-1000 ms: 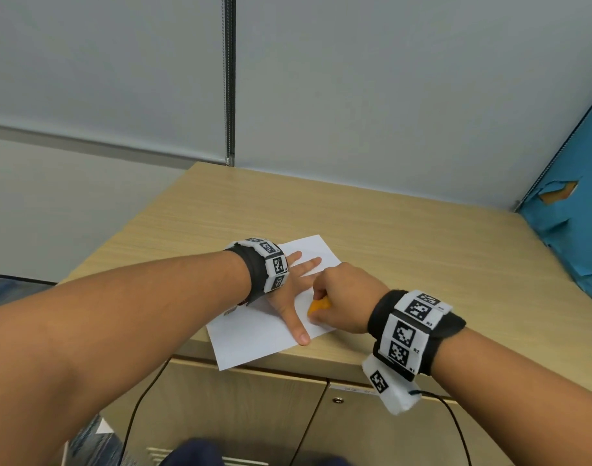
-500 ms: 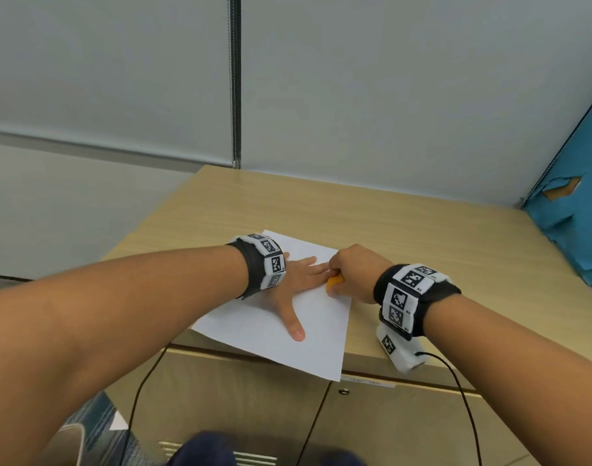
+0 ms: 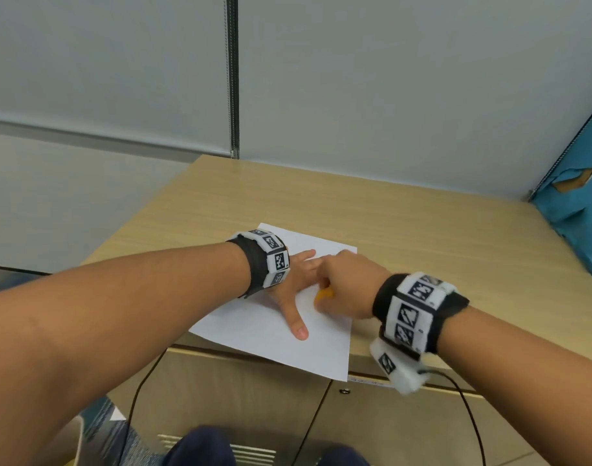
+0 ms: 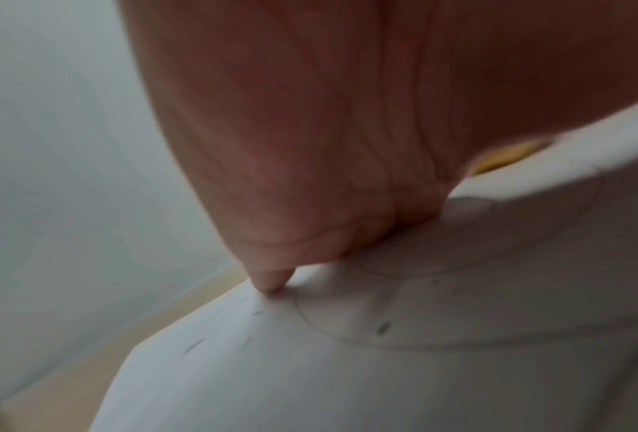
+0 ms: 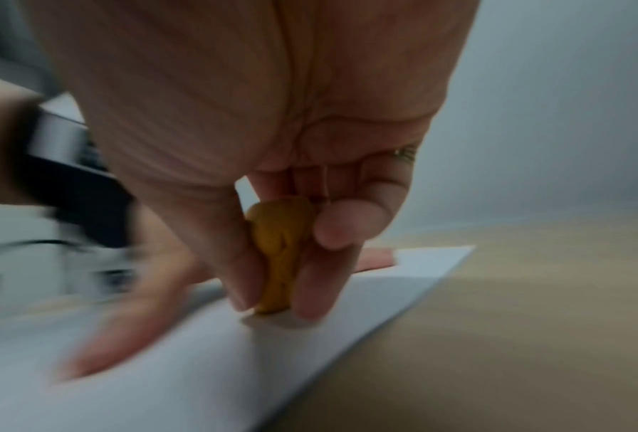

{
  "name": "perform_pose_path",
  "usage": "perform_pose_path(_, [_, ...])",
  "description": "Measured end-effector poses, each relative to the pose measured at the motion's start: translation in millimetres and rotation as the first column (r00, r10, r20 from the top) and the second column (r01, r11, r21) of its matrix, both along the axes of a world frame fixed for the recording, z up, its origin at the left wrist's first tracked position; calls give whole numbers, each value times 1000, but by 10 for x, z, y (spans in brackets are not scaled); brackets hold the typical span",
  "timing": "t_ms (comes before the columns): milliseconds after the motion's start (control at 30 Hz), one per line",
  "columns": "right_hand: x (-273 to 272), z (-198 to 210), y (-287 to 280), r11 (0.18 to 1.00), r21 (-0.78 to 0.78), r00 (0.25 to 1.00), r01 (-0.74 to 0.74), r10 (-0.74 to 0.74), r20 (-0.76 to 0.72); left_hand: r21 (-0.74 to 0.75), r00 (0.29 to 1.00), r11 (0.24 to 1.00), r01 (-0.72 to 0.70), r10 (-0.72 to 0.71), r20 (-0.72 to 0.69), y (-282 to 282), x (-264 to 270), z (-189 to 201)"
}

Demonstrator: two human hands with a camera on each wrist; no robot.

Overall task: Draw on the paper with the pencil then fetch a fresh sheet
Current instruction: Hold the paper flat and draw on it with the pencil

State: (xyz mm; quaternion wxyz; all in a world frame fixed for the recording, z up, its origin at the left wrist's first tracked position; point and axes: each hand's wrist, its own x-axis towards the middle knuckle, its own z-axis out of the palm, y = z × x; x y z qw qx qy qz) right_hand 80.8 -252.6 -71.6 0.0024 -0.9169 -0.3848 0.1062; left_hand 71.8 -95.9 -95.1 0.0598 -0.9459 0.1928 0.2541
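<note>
A white sheet of paper (image 3: 254, 331) lies on the wooden cabinet top (image 3: 422, 230), its near corner hanging over the front edge. My left hand (image 3: 291, 287) lies flat on the paper with straight, spread fingers and holds it down. Just to its right, my right hand (image 3: 345, 284) pinches a short orange-yellow pencil (image 3: 323, 293) whose lower end touches the sheet. The right wrist view shows the pencil (image 5: 278, 257) upright between thumb and fingers, with the left hand (image 5: 132, 307) beside it. Faint curved pencil lines (image 4: 347, 330) show on the paper (image 4: 236, 380) in the left wrist view.
A grey partition wall stands behind the cabinet. A torn blue panel (image 3: 583, 223) borders the right side. Black cables (image 3: 469, 415) hang in front of the cabinet doors (image 3: 254, 398). My dark-clothed knees are at the bottom edge.
The paper has turned under my left hand and now hangs over the front edge. My right hand with the pencil has shifted along the sheet beside the left fingers.
</note>
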Motion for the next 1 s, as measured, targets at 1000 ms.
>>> perform_pose_path(1000, [344, 53, -109, 998, 47, 999, 50, -51, 16, 42, 1000, 999, -21, 20, 10, 23, 60, -75])
